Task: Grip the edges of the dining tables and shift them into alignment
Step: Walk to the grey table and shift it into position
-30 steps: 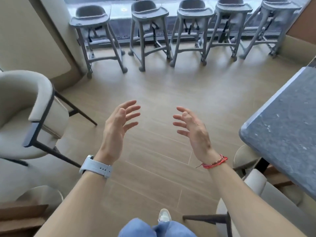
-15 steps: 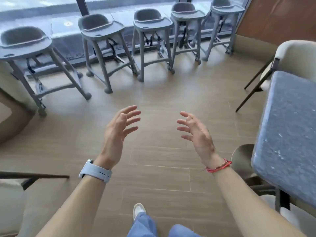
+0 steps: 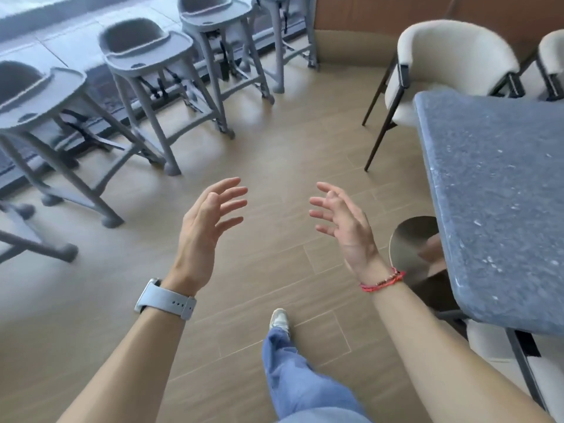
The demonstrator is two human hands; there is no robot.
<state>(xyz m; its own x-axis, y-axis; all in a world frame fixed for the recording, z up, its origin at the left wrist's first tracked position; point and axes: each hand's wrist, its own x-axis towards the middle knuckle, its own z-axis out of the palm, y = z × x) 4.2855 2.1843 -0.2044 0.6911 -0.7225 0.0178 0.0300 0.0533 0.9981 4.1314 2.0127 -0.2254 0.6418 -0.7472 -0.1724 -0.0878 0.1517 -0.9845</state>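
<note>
1 dining table (image 3: 500, 190) | 4 high chairs (image 3: 146, 56) | left hand (image 3: 203, 230), right hand (image 3: 346, 227): grip spread, empty

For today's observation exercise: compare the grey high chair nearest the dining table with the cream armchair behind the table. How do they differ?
The grey high chair is hard, all grey, and stands on tall splayed legs; the cream armchair is upholstered with a curved padded back.
The high chair's legs are thick and grey; the armchair's are thin and dark.
The high chair stands in a row by the window; the armchair sits at the dining table.
Both are unoccupied.
</note>
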